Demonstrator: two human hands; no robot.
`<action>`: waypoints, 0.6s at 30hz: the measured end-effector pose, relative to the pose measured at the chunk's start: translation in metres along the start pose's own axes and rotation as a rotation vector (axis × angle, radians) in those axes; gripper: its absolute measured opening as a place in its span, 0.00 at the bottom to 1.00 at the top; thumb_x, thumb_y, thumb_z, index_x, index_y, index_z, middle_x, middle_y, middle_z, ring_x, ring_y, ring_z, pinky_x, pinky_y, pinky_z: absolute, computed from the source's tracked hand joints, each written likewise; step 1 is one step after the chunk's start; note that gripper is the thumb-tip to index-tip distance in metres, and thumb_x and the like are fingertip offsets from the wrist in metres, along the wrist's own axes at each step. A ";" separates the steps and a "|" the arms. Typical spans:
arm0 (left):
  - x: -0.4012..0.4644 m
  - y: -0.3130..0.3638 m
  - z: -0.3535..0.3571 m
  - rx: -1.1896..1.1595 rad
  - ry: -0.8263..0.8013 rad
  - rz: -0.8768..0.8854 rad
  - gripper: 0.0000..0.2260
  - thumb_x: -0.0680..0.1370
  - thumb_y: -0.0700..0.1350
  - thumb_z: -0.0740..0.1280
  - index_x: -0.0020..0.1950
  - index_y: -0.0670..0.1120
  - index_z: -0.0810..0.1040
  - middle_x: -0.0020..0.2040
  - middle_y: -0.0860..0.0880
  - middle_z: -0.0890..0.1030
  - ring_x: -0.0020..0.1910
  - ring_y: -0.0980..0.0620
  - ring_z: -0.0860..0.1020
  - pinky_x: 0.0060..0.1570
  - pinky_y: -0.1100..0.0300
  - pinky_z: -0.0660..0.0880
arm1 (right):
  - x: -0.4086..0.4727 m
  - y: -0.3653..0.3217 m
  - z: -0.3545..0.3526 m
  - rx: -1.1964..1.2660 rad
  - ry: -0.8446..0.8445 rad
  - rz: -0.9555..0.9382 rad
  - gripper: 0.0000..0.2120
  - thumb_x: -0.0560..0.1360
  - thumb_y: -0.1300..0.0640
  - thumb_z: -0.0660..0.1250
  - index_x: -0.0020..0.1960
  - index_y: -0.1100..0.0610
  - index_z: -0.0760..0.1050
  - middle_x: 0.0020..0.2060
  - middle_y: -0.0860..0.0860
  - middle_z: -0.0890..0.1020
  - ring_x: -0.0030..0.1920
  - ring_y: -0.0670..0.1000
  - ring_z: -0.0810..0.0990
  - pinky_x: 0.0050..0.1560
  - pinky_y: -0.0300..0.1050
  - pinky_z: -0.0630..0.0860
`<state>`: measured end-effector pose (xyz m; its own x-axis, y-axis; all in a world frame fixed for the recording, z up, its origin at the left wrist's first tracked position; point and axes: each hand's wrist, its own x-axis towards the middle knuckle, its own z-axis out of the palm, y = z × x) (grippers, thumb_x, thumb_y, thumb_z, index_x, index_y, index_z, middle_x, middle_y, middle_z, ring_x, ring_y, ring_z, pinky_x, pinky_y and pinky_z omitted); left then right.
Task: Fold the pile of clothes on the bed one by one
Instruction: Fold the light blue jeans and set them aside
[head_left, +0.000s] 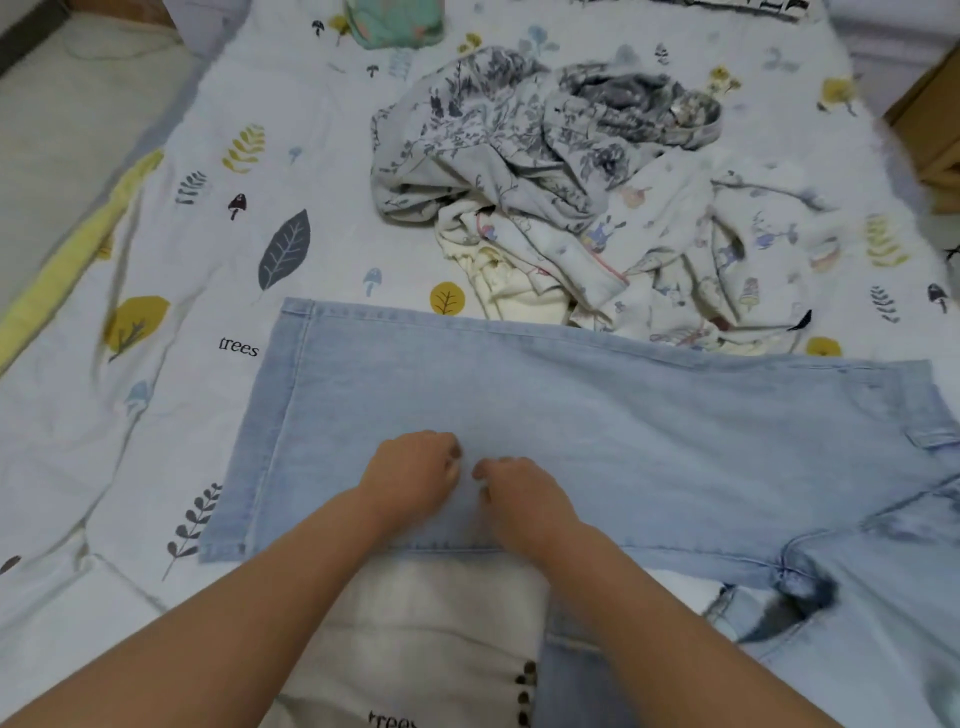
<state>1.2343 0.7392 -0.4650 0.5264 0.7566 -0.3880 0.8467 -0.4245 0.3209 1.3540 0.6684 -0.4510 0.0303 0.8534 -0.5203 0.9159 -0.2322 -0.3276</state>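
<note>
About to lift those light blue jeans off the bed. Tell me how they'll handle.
The light blue jeans will probably drape limply, since they lie flat and follow the bed sheet. They look fairly heavy for clothing, being wide-legged denim with thick hems. They are unlikely to slide; the fabric looks matte.

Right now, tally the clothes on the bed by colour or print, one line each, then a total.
Light blue denim jeans: 1
Grey floral garment: 1
White cartoon-print garment: 1
Cream garment: 1
Total: 4 that can be told apart; the pile may hide more.
</note>
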 end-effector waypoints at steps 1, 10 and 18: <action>-0.006 0.011 0.003 -0.015 0.002 0.036 0.14 0.79 0.46 0.58 0.63 0.48 0.74 0.61 0.47 0.77 0.60 0.47 0.75 0.57 0.58 0.69 | -0.011 0.007 -0.001 -0.007 -0.020 0.008 0.17 0.79 0.61 0.54 0.67 0.58 0.69 0.62 0.58 0.74 0.63 0.57 0.71 0.61 0.48 0.69; -0.073 0.095 0.059 -0.159 -0.097 0.161 0.17 0.78 0.46 0.56 0.64 0.47 0.75 0.63 0.47 0.76 0.62 0.49 0.73 0.58 0.62 0.65 | -0.099 0.087 0.027 -0.094 -0.141 0.031 0.16 0.78 0.59 0.57 0.63 0.58 0.73 0.61 0.58 0.76 0.61 0.57 0.74 0.59 0.47 0.72; -0.117 0.126 0.121 -0.064 -0.255 0.228 0.21 0.67 0.52 0.53 0.50 0.49 0.82 0.55 0.41 0.80 0.52 0.44 0.80 0.37 0.59 0.79 | -0.170 0.123 0.064 -0.316 -0.264 -0.151 0.30 0.74 0.45 0.64 0.71 0.56 0.62 0.66 0.58 0.68 0.68 0.57 0.64 0.70 0.54 0.55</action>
<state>1.2882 0.5369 -0.4835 0.7105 0.4942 -0.5010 0.7030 -0.5298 0.4744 1.4364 0.4647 -0.4528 -0.1790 0.7091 -0.6820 0.9809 0.0748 -0.1797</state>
